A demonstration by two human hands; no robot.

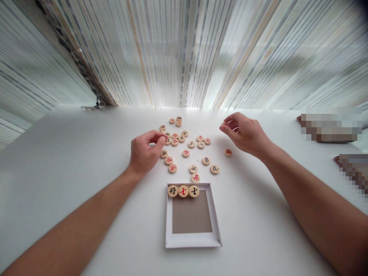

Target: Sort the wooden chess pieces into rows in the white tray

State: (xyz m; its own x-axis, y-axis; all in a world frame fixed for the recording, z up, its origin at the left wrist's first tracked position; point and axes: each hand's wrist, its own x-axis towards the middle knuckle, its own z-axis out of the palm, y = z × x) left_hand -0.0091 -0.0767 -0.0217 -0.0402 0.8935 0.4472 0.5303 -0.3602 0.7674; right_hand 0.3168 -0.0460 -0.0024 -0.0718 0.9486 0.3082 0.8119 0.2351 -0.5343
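My right hand point(244, 134) is raised over the right of the table, its fingertips pinching a Chinese chess piece point(225, 124) with a red mark. At the left edge of the scattered pieces, my left hand point(146, 151) has thumb and index finger closed together beside a black-marked piece point(167, 141); whether anything is between them is hidden. Closer to me lies a shallow white box point(193, 242). Along its far edge sit three pieces in a row: a black one point(173, 191), a red one point(183, 191) and another black one point(194, 191).
Several round wooden pieces with red or black characters lie between the hands, including a red one point(228, 152) below my right hand. Two blurred-out brown objects point(327, 136) stand at the right. A striped string curtain point(184, 53) hangs behind the white table point(71, 165).
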